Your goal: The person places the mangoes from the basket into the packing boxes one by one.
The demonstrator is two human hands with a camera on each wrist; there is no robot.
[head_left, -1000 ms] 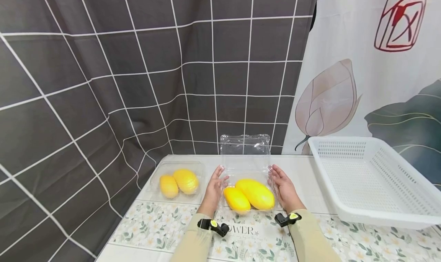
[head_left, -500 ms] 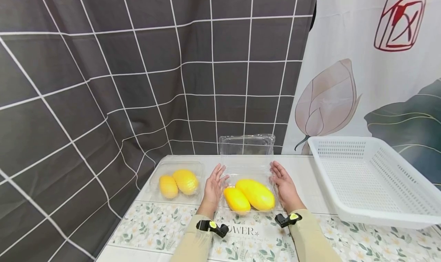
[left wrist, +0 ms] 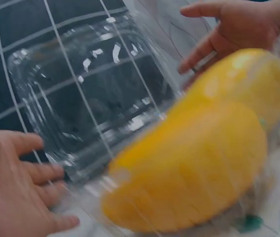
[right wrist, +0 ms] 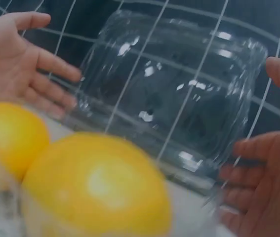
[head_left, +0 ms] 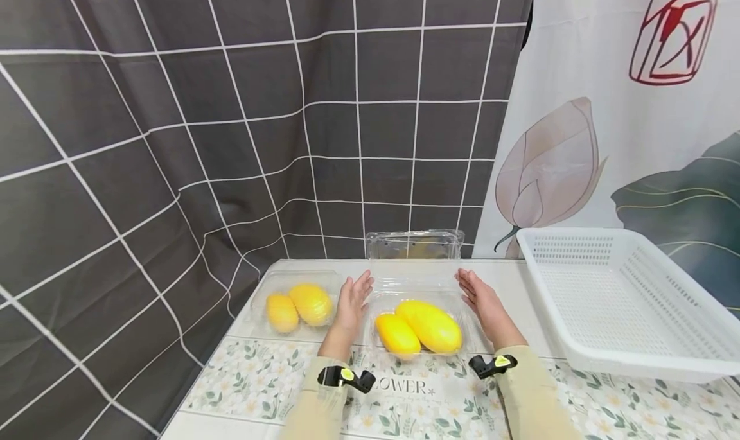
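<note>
A clear plastic clamshell box (head_left: 414, 272) stands on the table with its lid raised at the back. Inside its base lie two yellow mangoes, a smaller one (head_left: 397, 335) on the left and a larger one (head_left: 429, 326) on the right. My left hand (head_left: 350, 306) is held beside the box's left side, fingers extended and spread in the left wrist view. On the opposite side is my right hand (head_left: 485, 306), its fingers also extended, palm toward the box. Neither hand grips anything. The transparent lid (right wrist: 174, 89) shows between both hands in the right wrist view.
A second clear box (head_left: 334, 279) with two mangoes (head_left: 311, 304) sits to the left, near my left hand. At the right stands a large white perforated basket (head_left: 569, 337). A floral mat (head_left: 243, 376) covers the front of the table; a dark checked curtain (head_left: 387, 132) hangs behind.
Both hands have moved outward, away from the sides of the box, the left one to the left and the right one to the right. The lid's top edge appears slightly lower; the mangoes stay put.
</note>
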